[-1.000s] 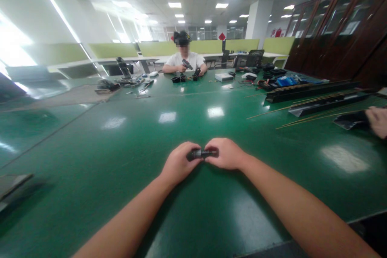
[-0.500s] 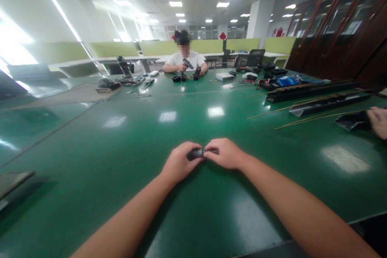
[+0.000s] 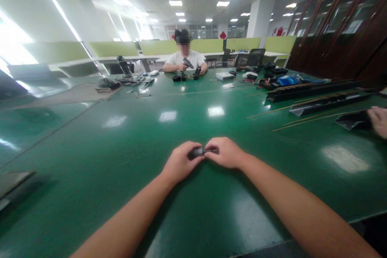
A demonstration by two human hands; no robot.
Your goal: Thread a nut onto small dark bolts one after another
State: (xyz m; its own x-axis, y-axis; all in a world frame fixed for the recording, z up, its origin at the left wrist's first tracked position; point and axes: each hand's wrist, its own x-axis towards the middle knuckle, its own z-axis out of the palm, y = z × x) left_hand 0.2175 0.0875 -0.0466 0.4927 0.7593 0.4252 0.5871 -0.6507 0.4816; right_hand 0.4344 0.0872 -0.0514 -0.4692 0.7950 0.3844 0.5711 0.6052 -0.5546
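Low over the green table (image 3: 187, 129), my left hand (image 3: 180, 162) curls around a dark cylindrical piece (image 3: 198, 152). The cylinder lies sideways, its end pointing to the right. From that end a thin dark shaft (image 3: 211, 151) runs into the grip of my right hand (image 3: 226, 152), whose thumb and fingers pinch it. My fingertips almost meet where the two parts come together. Both pieces are partly covered by my fingers, and their exact kind is too small to make out.
Across the table a person (image 3: 186, 60) holds a power drill (image 3: 188, 63). Black metal channels (image 3: 329, 104) and thin yellowish rods (image 3: 269, 111) lie at the right, where another person's hand (image 3: 378, 121) rests on a channel. Cables and tools (image 3: 133, 80) are heaped back left.
My hands stay almost in place. A little more of the thin shaft shows between my right fingers, and the cylinder has shifted very slightly to the right.
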